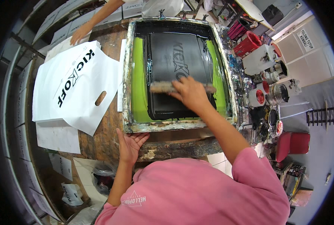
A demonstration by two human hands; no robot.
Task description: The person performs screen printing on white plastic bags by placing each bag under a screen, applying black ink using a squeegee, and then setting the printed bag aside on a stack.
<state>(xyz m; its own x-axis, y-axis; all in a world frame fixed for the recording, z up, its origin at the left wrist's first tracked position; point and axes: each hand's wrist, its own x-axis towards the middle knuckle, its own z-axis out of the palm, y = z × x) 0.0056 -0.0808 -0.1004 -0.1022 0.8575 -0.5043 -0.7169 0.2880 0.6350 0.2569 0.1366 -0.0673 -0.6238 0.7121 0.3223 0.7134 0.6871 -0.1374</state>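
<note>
Your pink sleeve fills the bottom of the head view, and from it your left hand (130,144) lies flat and open, fingers spread, on the worn table (107,131) edge just below the frame (126,75), holding nothing. Your right hand (189,92) is clamped on the squeegee (163,87), which lies crosswise near the middle of the black-inked screen (174,56) with green margins either side. You look to be mid-pull, dragging ink toward yourself. Finishing that stroke calls for even pressure down to the near edge of the frame. Left of the frame lies a printed white bag (75,82); a co-worker's hand (80,33) rests beyond it. Paint cans (277,93) crowd the right.
</note>
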